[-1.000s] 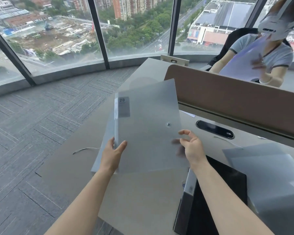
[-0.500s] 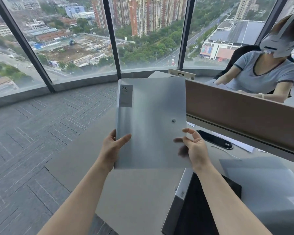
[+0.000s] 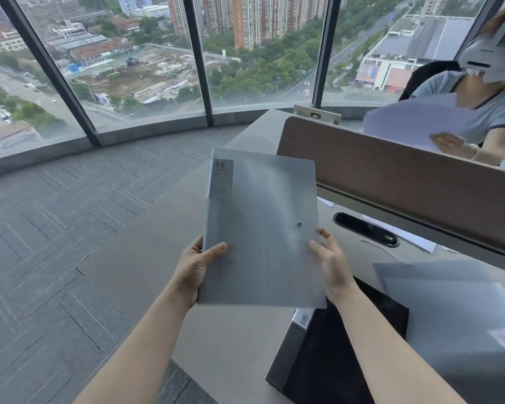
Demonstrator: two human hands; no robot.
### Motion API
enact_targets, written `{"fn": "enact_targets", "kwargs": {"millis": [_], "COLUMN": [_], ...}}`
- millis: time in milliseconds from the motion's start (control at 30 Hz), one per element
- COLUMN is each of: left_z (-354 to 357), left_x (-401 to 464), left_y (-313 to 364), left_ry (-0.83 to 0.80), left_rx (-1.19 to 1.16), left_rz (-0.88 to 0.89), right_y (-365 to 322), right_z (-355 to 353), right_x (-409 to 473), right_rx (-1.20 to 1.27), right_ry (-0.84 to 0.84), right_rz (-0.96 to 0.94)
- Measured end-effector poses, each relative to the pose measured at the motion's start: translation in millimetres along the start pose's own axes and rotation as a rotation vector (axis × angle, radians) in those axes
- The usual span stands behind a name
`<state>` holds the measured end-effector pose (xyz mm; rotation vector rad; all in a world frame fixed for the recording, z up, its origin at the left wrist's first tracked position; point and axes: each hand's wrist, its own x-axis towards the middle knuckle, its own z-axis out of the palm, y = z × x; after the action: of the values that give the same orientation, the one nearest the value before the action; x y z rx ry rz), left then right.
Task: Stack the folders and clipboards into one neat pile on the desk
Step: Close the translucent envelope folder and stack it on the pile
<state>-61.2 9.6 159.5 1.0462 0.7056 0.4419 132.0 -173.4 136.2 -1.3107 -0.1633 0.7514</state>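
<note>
Setting: high window over a city, grey carpet, a pale desk (image 3: 146, 258) with a brown divider (image 3: 391, 182); another person sits beyond it.
Change: half a second ago the grey folder (image 3: 260, 228) stood nearly upright before the window; now it sits lower and tips flatter over the desk, so I judge it is on its way down to a pile.
Left fingers: thumb lies on the folder's front near the lower left edge, the other fingers hidden behind, pinching it.
Right fingers: spread and loose at the right edge, blurred; whether they touch cannot be told.
Left hand (image 3: 196, 266): carries the folder, forearm reaching up from below.
Right hand (image 3: 331, 263): steadies beside it.
Others: black binder (image 3: 347, 360) and translucent folders (image 3: 455, 310) lie to the right, unstacked.
</note>
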Motion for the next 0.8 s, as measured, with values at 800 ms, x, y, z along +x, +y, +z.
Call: {"fn": "enact_targets", "kwargs": {"millis": [800], "left_z": [-123.4], "left_x": [59.4], "left_y": [-74.4], "left_ry": [0.194], "left_rx": [0.176], "left_rz": [-0.304], "right_y": [120.5], "right_z": [51.3], "right_x": [51.3], "right_rx": [-0.554], "right_ry": [0.023], "right_rz": [0.352]}}
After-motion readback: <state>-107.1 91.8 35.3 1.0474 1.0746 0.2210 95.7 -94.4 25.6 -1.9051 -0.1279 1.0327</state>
